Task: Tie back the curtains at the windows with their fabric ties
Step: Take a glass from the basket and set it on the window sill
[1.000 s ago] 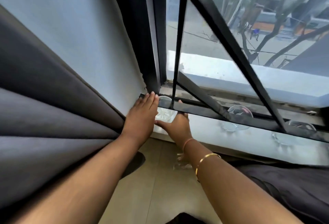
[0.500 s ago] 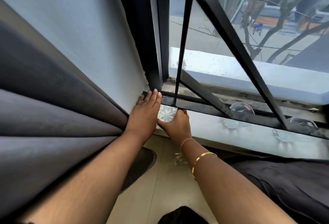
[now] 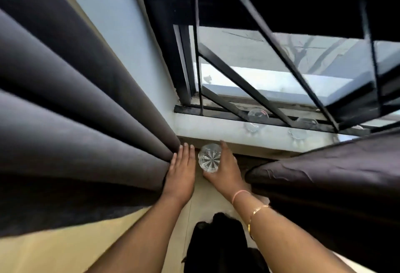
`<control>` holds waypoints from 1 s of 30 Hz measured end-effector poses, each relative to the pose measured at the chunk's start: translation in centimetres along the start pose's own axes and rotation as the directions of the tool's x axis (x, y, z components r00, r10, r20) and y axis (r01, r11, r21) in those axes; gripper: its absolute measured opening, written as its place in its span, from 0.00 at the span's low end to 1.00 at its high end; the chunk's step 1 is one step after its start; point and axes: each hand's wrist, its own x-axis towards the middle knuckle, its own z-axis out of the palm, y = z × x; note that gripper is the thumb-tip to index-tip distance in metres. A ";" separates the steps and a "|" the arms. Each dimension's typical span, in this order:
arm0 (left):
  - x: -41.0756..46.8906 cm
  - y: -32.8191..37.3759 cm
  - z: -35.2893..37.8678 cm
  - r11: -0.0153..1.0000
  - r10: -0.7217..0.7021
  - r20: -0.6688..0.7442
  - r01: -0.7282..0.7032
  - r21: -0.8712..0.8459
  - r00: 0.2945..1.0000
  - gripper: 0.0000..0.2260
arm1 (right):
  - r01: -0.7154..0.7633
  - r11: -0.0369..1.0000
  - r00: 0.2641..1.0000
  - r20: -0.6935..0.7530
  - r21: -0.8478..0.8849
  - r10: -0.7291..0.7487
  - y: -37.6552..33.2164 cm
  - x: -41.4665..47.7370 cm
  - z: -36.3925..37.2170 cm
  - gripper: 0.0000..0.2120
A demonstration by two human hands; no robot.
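Note:
A dark grey curtain [image 3: 71, 134] hangs in deep folds on the left. A second dark curtain panel [image 3: 324, 168] lies on the right. My left hand [image 3: 181, 168] is flat with straight fingers, pressing against the lower edge of the left curtain. My right hand [image 3: 225, 168] grips a clear cut-glass tumbler [image 3: 208, 157], held just below the window sill [image 3: 216, 127]. No fabric tie is visible.
Black window bars [image 3: 249, 84] cross the pane above the sill. Two more clear glasses [image 3: 255, 120] [image 3: 300, 128] stand on the sill behind the bars. A pale wall [image 3: 121, 30] lies between curtain and frame. Beige floor [image 3: 65, 251] is below.
My right hand has lifted the tumbler off the sill and drawn it back toward me. My left hand came away from the sill corner to the curtain edge. The view has pulled back.

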 end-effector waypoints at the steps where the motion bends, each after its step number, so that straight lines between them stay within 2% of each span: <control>1: -1.9 0.8 -0.6 0.999 0.004 -0.005 -0.004 -0.047 1.000 0.35 | 0.006 1.000 1.000 -0.012 -0.001 -0.006 -0.4 -2.0 -0.9 0.45; 7: -10.3 7.0 -4.1 0.969 -0.002 -0.062 -0.014 -0.246 0.998 0.31 | 0.007 0.997 0.995 -0.095 -0.071 -0.013 -1.8 -13.0 -6.2 0.41; 13: -18.3 12.5 -5.1 0.970 0.092 -0.042 -0.099 -0.220 0.995 0.34 | -0.031 0.998 0.986 -0.163 -0.046 0.023 0.3 -23.0 -12.0 0.38; 17: -20.5 17.3 -5.2 0.948 0.174 -0.063 -0.185 -0.258 0.983 0.27 | -0.092 0.995 0.974 -0.213 -0.044 0.081 3.1 -27.4 -16.4 0.34; 19: -21.4 20.8 -4.9 0.948 0.242 -0.060 -0.250 -0.200 0.968 0.27 | -0.124 0.990 0.952 -0.274 0.066 0.138 4.7 -29.7 -19.0 0.30; 22: -22.9 26.3 -4.0 0.938 0.315 -0.078 -0.323 -0.124 0.946 0.29 | -0.131 0.984 0.929 -0.333 0.119 0.164 7.3 -33.0 -22.7 0.33; 25: -25.7 32.5 -2.5 0.918 0.346 -0.081 -0.355 -0.176 0.935 0.27 | -0.115 0.984 0.913 -0.375 0.137 0.158 10.6 -36.7 -26.6 0.35; 30: -32.2 43.1 1.4 0.917 0.339 -0.001 -0.330 -0.226 0.941 0.24 | -0.146 0.981 0.869 -0.458 0.129 0.189 17.5 -44.5 -31.9 0.31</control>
